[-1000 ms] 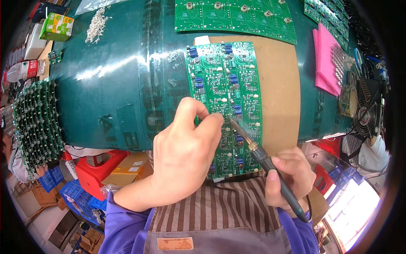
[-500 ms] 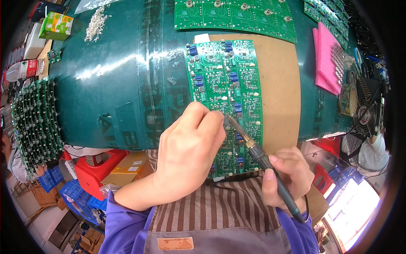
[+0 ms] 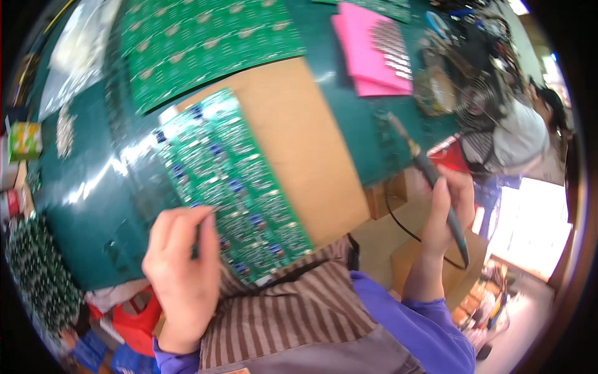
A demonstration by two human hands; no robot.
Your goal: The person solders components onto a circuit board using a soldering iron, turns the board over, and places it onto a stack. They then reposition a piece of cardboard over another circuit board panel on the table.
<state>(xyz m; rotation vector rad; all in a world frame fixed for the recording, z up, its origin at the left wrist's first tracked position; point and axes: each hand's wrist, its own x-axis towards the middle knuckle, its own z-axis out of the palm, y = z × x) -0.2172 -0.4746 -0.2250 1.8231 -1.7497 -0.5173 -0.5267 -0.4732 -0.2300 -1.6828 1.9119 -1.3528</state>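
Note:
A green circuit board panel with blue and white components lies slanted across a brown cardboard sheet. My left hand is over the panel's near left edge, thumb and fingers pinched together; what they hold, if anything, is hidden. Off to the right, beyond the cardboard, my right hand grips a soldering iron by its dark handle. Its metal tip points up and left toward the pink foam sheets, apart from the panel, and a black cord trails from the handle's lower end.
A larger green board panel lies at the far side of the green mat. Small pale parts and a drink carton are on the left, with stacked boards nearer. A fan and another person's pale sleeve are at right.
The view has swung to the right. My right hand has carried the soldering iron away from the panel to the right. My left hand has drawn back to the panel's near left edge.

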